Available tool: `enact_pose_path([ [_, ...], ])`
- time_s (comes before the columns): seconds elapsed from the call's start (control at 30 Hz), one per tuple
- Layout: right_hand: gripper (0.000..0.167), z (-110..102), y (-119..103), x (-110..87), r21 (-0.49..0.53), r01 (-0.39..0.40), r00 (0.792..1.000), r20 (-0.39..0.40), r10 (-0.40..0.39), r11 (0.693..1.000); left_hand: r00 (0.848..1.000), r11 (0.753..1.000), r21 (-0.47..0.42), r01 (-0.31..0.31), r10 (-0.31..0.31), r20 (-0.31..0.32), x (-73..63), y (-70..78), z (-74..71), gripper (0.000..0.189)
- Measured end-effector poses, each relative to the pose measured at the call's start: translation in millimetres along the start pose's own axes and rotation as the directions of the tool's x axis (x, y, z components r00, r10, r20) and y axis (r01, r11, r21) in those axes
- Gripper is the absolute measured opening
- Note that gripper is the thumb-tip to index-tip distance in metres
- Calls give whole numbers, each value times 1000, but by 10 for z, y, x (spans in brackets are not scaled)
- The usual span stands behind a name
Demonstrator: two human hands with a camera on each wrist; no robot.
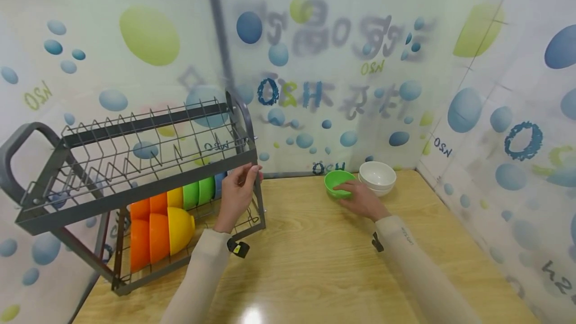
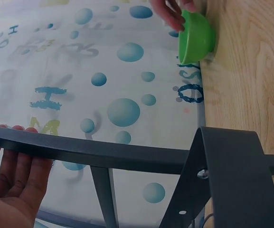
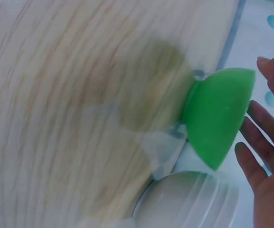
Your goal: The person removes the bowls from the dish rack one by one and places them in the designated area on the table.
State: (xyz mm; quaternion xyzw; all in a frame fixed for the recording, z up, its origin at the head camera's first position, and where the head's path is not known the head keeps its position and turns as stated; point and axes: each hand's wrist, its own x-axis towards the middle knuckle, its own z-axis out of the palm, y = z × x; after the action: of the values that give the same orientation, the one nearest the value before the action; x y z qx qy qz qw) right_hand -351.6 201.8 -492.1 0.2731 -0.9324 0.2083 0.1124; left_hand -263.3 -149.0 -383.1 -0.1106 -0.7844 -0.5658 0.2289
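My left hand (image 1: 236, 194) grips the right front post of a dark grey two-tier dish rack (image 1: 90, 207). In the left wrist view its fingers (image 2: 25, 173) pass behind a dark bar (image 2: 103, 151) of that rack, tips showing over the far edge. Over at the back of the table, my right hand (image 1: 362, 201) is at a small green bowl (image 1: 333, 180) that stands upright. The right wrist view has the fingers (image 3: 262, 142) spread and fairly straight beside the rim of the green bowl (image 3: 217, 114), with the thumb apart from them.
Stacked white bowls (image 1: 377, 175) stand right of the green bowl. The rack's lower tier holds orange bowls (image 1: 139, 244), a yellow bowl (image 1: 180, 231), green bowls (image 1: 191, 195) and a blue piece (image 1: 219, 184) on edge. A patterned curtain (image 1: 315, 54) borders the wooden table (image 1: 306, 259).
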Motion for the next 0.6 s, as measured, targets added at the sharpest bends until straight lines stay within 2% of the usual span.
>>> enact_pose_path([
  [0.13, 43, -31, -87, 20, 58, -30, 999, 12, 30, 998, 1000, 1000, -10, 7, -7, -1, 10, -33, 8, 28],
  [0.37, 51, -105, -308, 52, 116, 18, 999, -38, -13, 993, 1000, 1000, -5, 24, -24, -17, 46, -198, 48, 29],
  [0.47, 55, -143, -430, 81, 134, 16, 1000, -26, -13, 991, 1000, 1000, -4, 12, -12, -17, 41, -178, 42, 29],
  [0.6, 59, -185, -606, 135, 168, 13, 1000, -4, -13, 986, 1000, 1000, -15, 2, -2, -8, 65, -243, 36, 29],
])
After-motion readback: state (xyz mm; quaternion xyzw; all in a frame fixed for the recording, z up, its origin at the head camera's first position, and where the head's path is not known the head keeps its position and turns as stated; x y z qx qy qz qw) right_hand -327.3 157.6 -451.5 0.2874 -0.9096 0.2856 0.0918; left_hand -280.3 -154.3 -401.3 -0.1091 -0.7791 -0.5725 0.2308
